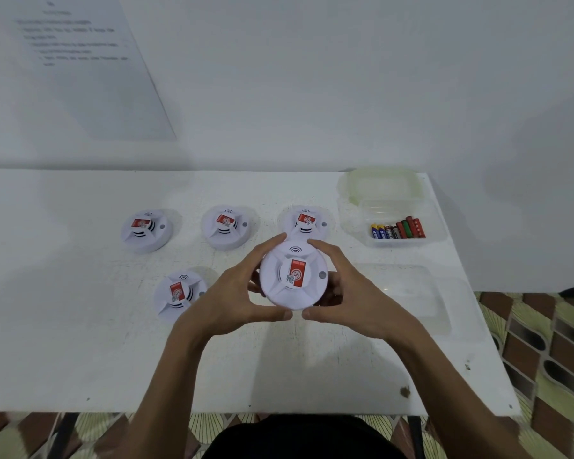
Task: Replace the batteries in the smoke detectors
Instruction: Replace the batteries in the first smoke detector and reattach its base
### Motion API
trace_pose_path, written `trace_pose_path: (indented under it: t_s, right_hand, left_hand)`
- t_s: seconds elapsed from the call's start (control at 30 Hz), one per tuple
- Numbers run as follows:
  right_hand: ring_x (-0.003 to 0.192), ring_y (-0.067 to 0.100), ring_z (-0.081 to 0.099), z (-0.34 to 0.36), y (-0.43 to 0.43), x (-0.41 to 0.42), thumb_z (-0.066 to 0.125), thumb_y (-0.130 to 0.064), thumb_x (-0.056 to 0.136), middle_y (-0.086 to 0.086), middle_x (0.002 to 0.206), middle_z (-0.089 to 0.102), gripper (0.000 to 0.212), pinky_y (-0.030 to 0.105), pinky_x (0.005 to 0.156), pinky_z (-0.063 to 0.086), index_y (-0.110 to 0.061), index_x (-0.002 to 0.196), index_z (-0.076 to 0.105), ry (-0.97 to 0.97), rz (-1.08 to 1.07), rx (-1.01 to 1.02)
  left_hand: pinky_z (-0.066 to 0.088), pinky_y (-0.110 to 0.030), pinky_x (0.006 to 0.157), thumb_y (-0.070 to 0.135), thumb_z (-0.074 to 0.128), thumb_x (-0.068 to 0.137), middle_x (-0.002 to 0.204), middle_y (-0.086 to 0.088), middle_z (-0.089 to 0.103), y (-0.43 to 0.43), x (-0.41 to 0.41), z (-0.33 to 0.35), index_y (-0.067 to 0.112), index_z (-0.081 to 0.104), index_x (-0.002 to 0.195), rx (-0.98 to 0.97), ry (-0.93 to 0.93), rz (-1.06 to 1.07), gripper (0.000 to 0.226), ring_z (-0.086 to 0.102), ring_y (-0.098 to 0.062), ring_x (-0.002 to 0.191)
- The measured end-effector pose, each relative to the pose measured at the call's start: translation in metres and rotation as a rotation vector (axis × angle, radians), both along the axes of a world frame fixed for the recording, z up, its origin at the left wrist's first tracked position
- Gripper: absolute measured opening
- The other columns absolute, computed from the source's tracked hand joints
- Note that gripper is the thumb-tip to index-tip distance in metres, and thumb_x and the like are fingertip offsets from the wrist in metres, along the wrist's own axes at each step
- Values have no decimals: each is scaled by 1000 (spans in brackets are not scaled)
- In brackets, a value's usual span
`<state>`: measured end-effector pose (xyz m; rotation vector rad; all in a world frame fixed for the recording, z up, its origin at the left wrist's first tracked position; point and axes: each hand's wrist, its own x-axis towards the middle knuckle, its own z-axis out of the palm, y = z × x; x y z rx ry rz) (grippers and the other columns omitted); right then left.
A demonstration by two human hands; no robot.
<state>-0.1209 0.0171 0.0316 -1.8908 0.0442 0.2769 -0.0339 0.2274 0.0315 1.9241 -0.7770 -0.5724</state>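
Observation:
I hold a round white smoke detector (294, 274) with a red label above the white table (80, 342), its top face towards me. My left hand (242, 293) grips its left rim and my right hand (342, 293) grips its right rim, thumbs meeting under it. Three more detectors lie in a row behind: left (145, 229), middle (227, 226), right (307, 220), partly hidden by my fingers. Another detector (179, 294) lies near my left wrist. Several batteries (398, 228) lie in a clear plastic box (408, 210) at the right.
The box's clear lid (383, 182) leans behind it at the table's back right corner. Another clear tray (421, 299) lies flat to the right of my hands. A printed sheet (77, 58) hangs on the wall. Patterned floor (550, 342) lies beyond the table's right edge.

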Motion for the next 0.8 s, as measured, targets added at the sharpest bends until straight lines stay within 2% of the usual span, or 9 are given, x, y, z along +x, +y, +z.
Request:
trace_pose_path:
  t_s: [0.07, 0.17, 0.3, 0.4, 0.53, 0.7, 0.8]
  right_hand:
    - [97, 24, 69, -9, 1, 2, 81, -21, 75, 1, 114, 67, 95, 46, 89, 57, -51, 143, 21, 6, -3, -19]
    - [98, 21, 68, -22, 3, 7, 81, -23, 74, -4, 115, 66, 92, 43, 88, 57, -51, 141, 25, 17, 3, -68]
    - [103, 10, 64, -35, 8, 13, 81, -21, 75, -16, 121, 61, 87, 31, 89, 57, -46, 140, 29, 46, -1, -113]
    - [101, 5, 63, -43, 12, 16, 81, -21, 76, -17, 121, 59, 84, 22, 86, 55, -45, 138, 29, 67, -13, -148]
    - [100, 2, 60, -52, 13, 20, 80, -23, 78, -13, 127, 58, 88, 15, 83, 48, -38, 146, 26, 123, 16, -191]
    - [117, 9, 48, -59, 13, 23, 79, -20, 80, -7, 142, 47, 91, 21, 93, 39, -32, 150, 22, 206, 34, -236]
    - [124, 16, 51, -62, 12, 25, 78, -20, 81, -2, 144, 48, 90, 23, 95, 39, -29, 151, 22, 244, 31, -265]
  left_hand:
    - [48, -10, 80, 28, 85, 68, 123, 45, 40, 1, 2, -9, 53, 18, 136, 33, 16, 9, 99, 49, 9, 110]
    - [49, -9, 75, 26, 86, 66, 117, 32, 45, 1, 5, -25, 55, 18, 126, 86, 33, 37, 95, 55, 0, 101]
    - [50, -11, 72, 29, 86, 65, 114, 30, 46, 4, 10, -41, 52, 28, 123, 105, 7, 54, 85, 55, 3, 95]
    - [47, -8, 73, 35, 87, 62, 117, 28, 44, 5, 14, -54, 47, 34, 125, 126, -51, 87, 83, 52, 4, 99]
    - [43, -10, 75, 43, 88, 54, 116, 21, 44, 7, 19, -72, 46, 36, 124, 189, -83, 114, 87, 49, 3, 97]
    - [47, -23, 84, 48, 87, 54, 118, 10, 41, 2, 21, -88, 37, 39, 130, 289, -110, 109, 91, 50, -10, 96]
    - [47, -25, 86, 51, 85, 54, 116, 11, 41, 1, 22, -92, 32, 40, 134, 331, -153, 99, 94, 48, -10, 97]
